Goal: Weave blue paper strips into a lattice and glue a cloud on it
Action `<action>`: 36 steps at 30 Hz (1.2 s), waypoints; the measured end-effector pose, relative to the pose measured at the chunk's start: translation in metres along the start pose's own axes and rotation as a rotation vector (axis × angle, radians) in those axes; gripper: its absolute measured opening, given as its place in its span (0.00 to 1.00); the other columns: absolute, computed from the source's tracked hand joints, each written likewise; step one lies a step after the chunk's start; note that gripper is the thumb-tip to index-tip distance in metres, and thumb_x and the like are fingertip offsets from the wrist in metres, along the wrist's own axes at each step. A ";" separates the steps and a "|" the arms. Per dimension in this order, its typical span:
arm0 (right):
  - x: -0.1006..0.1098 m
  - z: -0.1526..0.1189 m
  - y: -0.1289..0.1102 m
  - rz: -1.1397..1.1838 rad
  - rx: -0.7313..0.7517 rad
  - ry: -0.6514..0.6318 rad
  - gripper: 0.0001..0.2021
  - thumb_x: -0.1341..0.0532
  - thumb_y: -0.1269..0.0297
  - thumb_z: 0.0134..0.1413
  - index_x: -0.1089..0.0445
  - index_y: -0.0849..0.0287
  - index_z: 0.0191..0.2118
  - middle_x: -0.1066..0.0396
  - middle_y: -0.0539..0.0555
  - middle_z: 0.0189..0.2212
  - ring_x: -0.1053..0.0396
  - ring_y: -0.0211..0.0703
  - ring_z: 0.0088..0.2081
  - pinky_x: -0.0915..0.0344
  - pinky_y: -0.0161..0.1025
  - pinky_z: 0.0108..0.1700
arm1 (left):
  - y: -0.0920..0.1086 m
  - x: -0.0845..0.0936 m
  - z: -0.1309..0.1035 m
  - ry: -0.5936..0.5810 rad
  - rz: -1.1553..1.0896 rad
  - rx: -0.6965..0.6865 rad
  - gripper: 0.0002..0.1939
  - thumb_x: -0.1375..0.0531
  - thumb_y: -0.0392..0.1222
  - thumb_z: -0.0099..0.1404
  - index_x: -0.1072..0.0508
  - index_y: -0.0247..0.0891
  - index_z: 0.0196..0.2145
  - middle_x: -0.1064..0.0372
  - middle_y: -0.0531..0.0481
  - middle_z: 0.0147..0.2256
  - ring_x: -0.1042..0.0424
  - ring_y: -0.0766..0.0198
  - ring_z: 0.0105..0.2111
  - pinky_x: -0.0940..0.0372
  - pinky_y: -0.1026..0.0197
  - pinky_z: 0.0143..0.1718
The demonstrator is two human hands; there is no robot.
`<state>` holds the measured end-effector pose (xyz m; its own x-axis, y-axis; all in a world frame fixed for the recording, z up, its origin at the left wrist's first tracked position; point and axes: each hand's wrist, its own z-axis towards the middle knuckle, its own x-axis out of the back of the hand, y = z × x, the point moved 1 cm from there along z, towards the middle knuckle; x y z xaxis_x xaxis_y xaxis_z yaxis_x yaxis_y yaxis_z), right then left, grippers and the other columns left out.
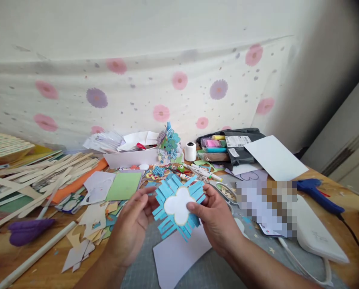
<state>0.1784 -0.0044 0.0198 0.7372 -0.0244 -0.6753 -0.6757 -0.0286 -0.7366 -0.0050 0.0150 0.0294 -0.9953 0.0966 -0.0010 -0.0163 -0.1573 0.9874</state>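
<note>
A paper piece (pixel 179 202) with a white cloud-like flower shape in the middle and blue fringed strips all round is up in front of me. My right hand (pixel 217 212) grips its right side, the thumb pressed on the white centre and the fingers behind. Beside the left fringe is my left hand (pixel 134 220), thumb apart from the fingers; some fingertips are hidden behind the strips, and whether they touch is unclear. Below the piece, a white paper sheet (pixel 179 255) with a curved edge lies on the grey cutting mat (pixel 143 257).
Wooden sticks (pixel 55 176) and paper scraps (pixel 92 220) cover the left. At the back stand a thread spool (pixel 190 152) and a bag of markers (pixel 242 150). A blue glue gun (pixel 319 196) and a white power bank (pixel 320 233) with a cable lie to the right.
</note>
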 end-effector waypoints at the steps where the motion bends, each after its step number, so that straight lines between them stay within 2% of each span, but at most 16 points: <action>1: 0.002 0.001 0.002 -0.015 0.026 0.026 0.29 0.24 0.69 0.30 0.34 0.55 0.41 0.23 0.48 0.32 0.26 0.39 0.31 0.31 0.34 0.35 | -0.001 -0.008 -0.001 -0.078 -0.164 0.112 0.24 0.51 0.57 0.68 0.30 0.35 0.47 0.25 0.38 0.40 0.24 0.49 0.41 0.28 0.48 0.37; 2: 0.004 0.001 0.004 -0.032 0.042 0.045 0.28 0.24 0.69 0.30 0.34 0.54 0.41 0.23 0.48 0.31 0.26 0.39 0.31 0.31 0.35 0.36 | 0.000 -0.015 -0.004 -0.140 -0.258 0.145 0.24 0.47 0.58 0.66 0.29 0.34 0.46 0.25 0.38 0.41 0.25 0.48 0.41 0.29 0.49 0.39; 3: 0.006 0.001 0.006 -0.052 0.049 0.053 0.28 0.24 0.68 0.30 0.34 0.54 0.41 0.23 0.48 0.31 0.26 0.40 0.31 0.31 0.36 0.36 | 0.001 -0.021 -0.006 -0.167 -0.300 0.170 0.21 0.41 0.55 0.62 0.27 0.35 0.44 0.24 0.40 0.41 0.25 0.50 0.41 0.29 0.51 0.40; 5: 0.010 0.001 0.011 -0.098 0.038 0.045 0.27 0.24 0.65 0.31 0.34 0.54 0.41 0.24 0.48 0.31 0.26 0.41 0.31 0.30 0.38 0.36 | 0.001 -0.026 -0.011 -0.111 -0.306 0.208 0.16 0.34 0.47 0.58 0.25 0.35 0.41 0.23 0.44 0.37 0.25 0.55 0.37 0.30 0.55 0.38; 8: 0.017 0.002 0.011 -0.208 0.003 -0.007 0.30 0.24 0.61 0.32 0.34 0.53 0.45 0.24 0.51 0.36 0.26 0.45 0.36 0.30 0.41 0.38 | -0.003 -0.027 -0.012 -0.014 -0.254 0.263 0.12 0.33 0.43 0.56 0.24 0.36 0.36 0.24 0.49 0.31 0.26 0.59 0.30 0.31 0.58 0.34; 10: 0.022 0.004 0.005 -0.303 0.020 -0.037 0.35 0.24 0.57 0.31 0.34 0.52 0.49 0.26 0.54 0.41 0.27 0.48 0.40 0.30 0.41 0.39 | -0.005 -0.024 -0.011 -0.002 -0.180 0.283 0.12 0.33 0.45 0.55 0.24 0.36 0.35 0.25 0.50 0.28 0.27 0.61 0.28 0.32 0.60 0.31; 12: 0.026 0.006 -0.004 -0.384 0.050 -0.075 0.35 0.24 0.55 0.30 0.32 0.52 0.49 0.28 0.55 0.44 0.29 0.48 0.43 0.31 0.40 0.38 | -0.006 -0.022 -0.011 -0.025 -0.037 0.281 0.11 0.34 0.45 0.54 0.23 0.36 0.32 0.27 0.52 0.26 0.30 0.62 0.25 0.35 0.62 0.27; 14: 0.026 0.007 -0.011 -0.428 -0.018 -0.137 0.29 0.24 0.58 0.30 0.29 0.54 0.43 0.28 0.52 0.39 0.29 0.44 0.39 0.32 0.38 0.35 | -0.005 -0.020 -0.012 -0.049 0.141 0.249 0.09 0.36 0.45 0.54 0.24 0.36 0.29 0.30 0.53 0.23 0.33 0.65 0.23 0.38 0.65 0.25; 16: 0.025 0.007 -0.014 -0.468 -0.132 -0.175 0.21 0.24 0.62 0.30 0.28 0.57 0.34 0.28 0.49 0.30 0.31 0.37 0.30 0.34 0.34 0.31 | -0.003 -0.020 -0.014 -0.064 0.277 0.211 0.08 0.37 0.44 0.54 0.25 0.37 0.25 0.32 0.55 0.21 0.36 0.67 0.21 0.41 0.67 0.22; 18: 0.023 0.005 -0.013 -0.506 -0.213 -0.169 0.16 0.25 0.62 0.32 0.30 0.60 0.27 0.30 0.46 0.24 0.35 0.33 0.23 0.39 0.32 0.27 | -0.003 -0.021 -0.016 -0.084 0.338 0.193 0.08 0.38 0.44 0.53 0.26 0.37 0.23 0.35 0.55 0.19 0.38 0.67 0.20 0.43 0.67 0.20; 20: 0.022 0.004 -0.011 -0.524 -0.228 -0.133 0.15 0.25 0.62 0.33 0.32 0.60 0.24 0.32 0.44 0.20 0.38 0.31 0.21 0.42 0.31 0.25 | -0.005 -0.022 -0.017 -0.117 0.331 0.190 0.08 0.38 0.44 0.54 0.26 0.37 0.23 0.34 0.55 0.20 0.37 0.67 0.20 0.42 0.67 0.20; 24: 0.021 0.001 -0.006 -0.498 -0.195 -0.069 0.17 0.25 0.60 0.31 0.33 0.60 0.22 0.34 0.43 0.18 0.40 0.30 0.19 0.45 0.31 0.23 | -0.007 -0.024 -0.017 -0.190 0.132 0.207 0.09 0.36 0.45 0.54 0.26 0.39 0.32 0.29 0.54 0.27 0.31 0.64 0.26 0.35 0.65 0.26; 27: 0.021 0.000 -0.003 -0.496 -0.196 -0.076 0.17 0.26 0.58 0.32 0.33 0.60 0.22 0.34 0.44 0.19 0.41 0.30 0.19 0.44 0.31 0.23 | -0.008 -0.025 -0.018 -0.192 0.051 0.297 0.10 0.36 0.46 0.54 0.26 0.38 0.32 0.30 0.53 0.26 0.33 0.66 0.24 0.35 0.65 0.26; 30: 0.022 0.000 -0.006 -0.594 -0.137 -0.154 0.15 0.27 0.58 0.37 0.31 0.59 0.26 0.32 0.46 0.22 0.36 0.34 0.23 0.40 0.33 0.26 | -0.006 -0.027 -0.017 -0.134 0.093 0.341 0.10 0.36 0.47 0.53 0.25 0.36 0.28 0.32 0.53 0.23 0.35 0.67 0.22 0.38 0.66 0.24; 33: 0.020 0.000 -0.014 -0.784 0.019 -0.255 0.12 0.29 0.62 0.40 0.27 0.58 0.32 0.27 0.51 0.31 0.32 0.41 0.33 0.35 0.38 0.36 | -0.003 -0.028 -0.017 -0.111 0.211 0.316 0.10 0.36 0.46 0.52 0.27 0.36 0.24 0.36 0.56 0.19 0.38 0.68 0.20 0.42 0.67 0.21; 36: 0.018 0.000 -0.017 -0.902 0.092 -0.338 0.05 0.31 0.65 0.43 0.26 0.58 0.29 0.28 0.52 0.32 0.31 0.43 0.35 0.35 0.40 0.40 | -0.001 -0.030 -0.017 -0.140 0.299 0.278 0.10 0.38 0.46 0.51 0.29 0.37 0.20 0.40 0.57 0.17 0.41 0.68 0.18 0.45 0.67 0.19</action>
<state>0.2029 -0.0048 0.0199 0.9491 0.2575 0.1812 0.1362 0.1830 -0.9736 0.0229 -0.0048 0.0261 -0.9297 0.2219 0.2939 0.3158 0.0700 0.9462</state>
